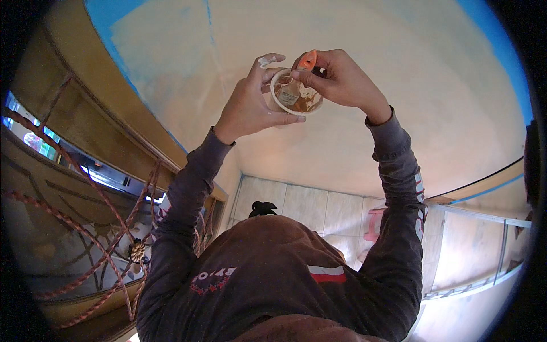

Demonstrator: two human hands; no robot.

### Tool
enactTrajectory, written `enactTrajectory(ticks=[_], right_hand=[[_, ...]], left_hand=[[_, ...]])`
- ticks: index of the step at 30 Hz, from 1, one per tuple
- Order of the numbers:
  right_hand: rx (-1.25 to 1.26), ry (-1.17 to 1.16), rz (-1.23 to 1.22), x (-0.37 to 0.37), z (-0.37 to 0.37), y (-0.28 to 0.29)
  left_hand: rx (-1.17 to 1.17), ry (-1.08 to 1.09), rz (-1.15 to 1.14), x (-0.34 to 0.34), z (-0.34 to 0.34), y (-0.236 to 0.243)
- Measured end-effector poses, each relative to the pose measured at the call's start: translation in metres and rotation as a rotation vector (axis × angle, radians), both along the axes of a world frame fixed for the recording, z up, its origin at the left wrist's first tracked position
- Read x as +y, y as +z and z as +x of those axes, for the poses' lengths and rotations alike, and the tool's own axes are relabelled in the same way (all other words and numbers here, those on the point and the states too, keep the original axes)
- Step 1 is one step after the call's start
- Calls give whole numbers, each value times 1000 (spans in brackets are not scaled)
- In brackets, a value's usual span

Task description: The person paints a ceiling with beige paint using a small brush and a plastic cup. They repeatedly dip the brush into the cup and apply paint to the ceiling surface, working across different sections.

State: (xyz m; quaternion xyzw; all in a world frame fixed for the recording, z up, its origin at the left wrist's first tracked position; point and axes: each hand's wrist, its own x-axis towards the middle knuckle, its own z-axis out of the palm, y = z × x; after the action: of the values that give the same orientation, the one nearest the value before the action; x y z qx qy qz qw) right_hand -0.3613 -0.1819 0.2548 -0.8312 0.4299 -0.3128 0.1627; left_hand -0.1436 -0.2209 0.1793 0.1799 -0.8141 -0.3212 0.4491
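1. Room: pale wall (399, 131) fills the upper half of my frame. Blue band (105, 14) shows at upper left, more blue down the upper right edge. Twisted bars (43, 202) at left, tiles (305, 202) mid-frame below the hands, pink item (373, 225) lower right of centre, too partial for me to ID.
2. Progress, my read: pale coat covers most of the wall, coverage well along. What's left looks like the blue at the margins, though blue could be an intended border; can't confirm. Coat is patchy at upper left, where blue shows through. Brush is off the wall, down in the cup, so I judge this as a loading or stirring step.
3. Cup (278, 104): top centre of frame, held up in front of the wall, mouth tilted at me. Round, whitish rim. Brown residue (302, 104) and pale streaks inside; fill level unclear to me.
4. Brush (307, 57): orange handle with a hole, pale lower part inside the cup. Bristle tips not readable.
5. Left hand (250, 105): curled round the cup's left side, thumb along the near rim. White stuff on one finger, tape or paint, can't tell.
6. Right hand (342, 80): pinching the brush handle over the rim.
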Motion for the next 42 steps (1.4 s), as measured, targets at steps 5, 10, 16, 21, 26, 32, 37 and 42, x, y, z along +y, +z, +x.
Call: enactTrajectory(ticks=[5,10,16,21,26,32,37,42], right_hand=[[-10,-35,-3,4,-5,-5],[-127,-124,-103,6,-16,-8],[-355,-188,-147,6,-36,-13],[-544,-380,-45,16,-41,-13],[-734,-383,130,14,-61,-30],[-903,-373,208,20,-74,-43],[-1026,-429,296,25,-76,-53],[-1140,-448,317,21,-84,-68]], left_hand=[[3,-55,75,3,-2,-2],[18,-53,79,1,-4,1],[48,-64,23,-6,-7,-8],[34,-66,37,-7,-9,-14],[22,-66,59,-7,-11,-18],[23,-64,88,-3,-25,-13],[-5,-40,97,-2,-29,-14],[61,-1,88,-10,-33,-18]])
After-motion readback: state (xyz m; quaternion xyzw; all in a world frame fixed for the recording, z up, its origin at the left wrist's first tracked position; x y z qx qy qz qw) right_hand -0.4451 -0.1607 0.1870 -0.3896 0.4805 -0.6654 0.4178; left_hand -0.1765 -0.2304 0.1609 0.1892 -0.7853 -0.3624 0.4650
